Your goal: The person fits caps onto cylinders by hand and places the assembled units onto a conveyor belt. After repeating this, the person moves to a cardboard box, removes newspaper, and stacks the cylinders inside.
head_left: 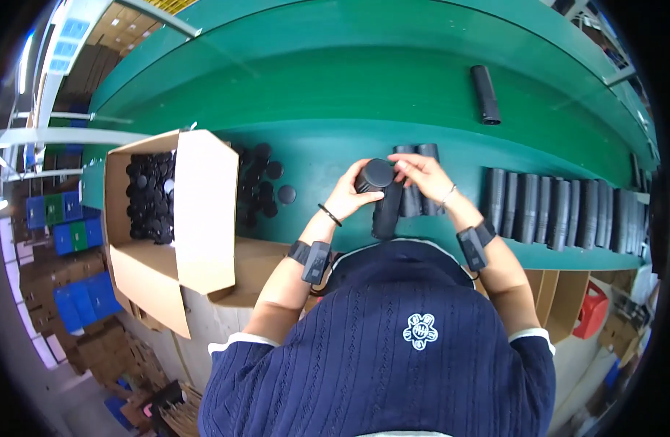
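My left hand (pixel 347 195) is wrapped round a black tube, whose round black end (pixel 378 173) faces up. Close to that end's right edge is my right hand (pixel 424 175), fingers stretched and a little apart; nothing shows in it. Below my left fingers is a dark tube length (pixel 385 217); whether it belongs to the held tube I cannot tell. Black tubes (pixel 424 207) lie side by side on the green table, partly hidden by my right hand. Loose black discs (pixel 274 170) are scattered left of my hands.
An open cardboard box (pixel 206 211) full of black discs stands at the left. A long row of black tubes (pixel 528 207) lies at the right. One tube (pixel 485 95) rests alone on the far green surface (pixel 349 80). Crossing the far left is a pale metal rail (pixel 69 137).
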`<state>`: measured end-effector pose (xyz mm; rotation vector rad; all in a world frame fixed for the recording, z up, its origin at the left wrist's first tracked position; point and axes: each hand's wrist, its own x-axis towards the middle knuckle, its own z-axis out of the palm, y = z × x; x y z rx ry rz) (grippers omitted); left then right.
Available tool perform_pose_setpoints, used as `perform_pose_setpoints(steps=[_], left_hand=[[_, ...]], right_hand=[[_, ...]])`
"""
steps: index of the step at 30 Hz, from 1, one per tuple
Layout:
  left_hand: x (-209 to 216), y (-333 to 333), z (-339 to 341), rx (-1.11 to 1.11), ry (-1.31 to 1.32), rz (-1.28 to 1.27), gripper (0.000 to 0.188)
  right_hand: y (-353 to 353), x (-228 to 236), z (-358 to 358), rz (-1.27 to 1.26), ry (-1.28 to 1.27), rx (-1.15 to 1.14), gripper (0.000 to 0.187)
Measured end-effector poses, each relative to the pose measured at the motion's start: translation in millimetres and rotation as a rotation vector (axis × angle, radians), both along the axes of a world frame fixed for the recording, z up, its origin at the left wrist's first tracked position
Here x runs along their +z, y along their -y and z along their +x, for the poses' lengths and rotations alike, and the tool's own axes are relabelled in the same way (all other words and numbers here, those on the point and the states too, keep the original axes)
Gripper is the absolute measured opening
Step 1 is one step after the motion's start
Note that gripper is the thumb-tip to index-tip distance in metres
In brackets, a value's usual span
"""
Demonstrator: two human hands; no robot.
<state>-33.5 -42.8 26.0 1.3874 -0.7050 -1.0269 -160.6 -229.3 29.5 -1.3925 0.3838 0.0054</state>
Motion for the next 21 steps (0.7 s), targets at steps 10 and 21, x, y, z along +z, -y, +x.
perform_pose_setpoints(steps=[10, 21], left_hand=[[7.8, -36.4, -11.0, 0.129, 0.118, 0.039, 0.065], [-10.9, -56.4, 4.0, 0.178, -0.141, -0.098, 0.054]], right_hand=[[-71.2, 24.7, 6.1, 0.269, 0.007, -0.074, 0.036], [-93.2, 20.9, 30.9, 0.137, 0.049, -0.118, 0.018]])
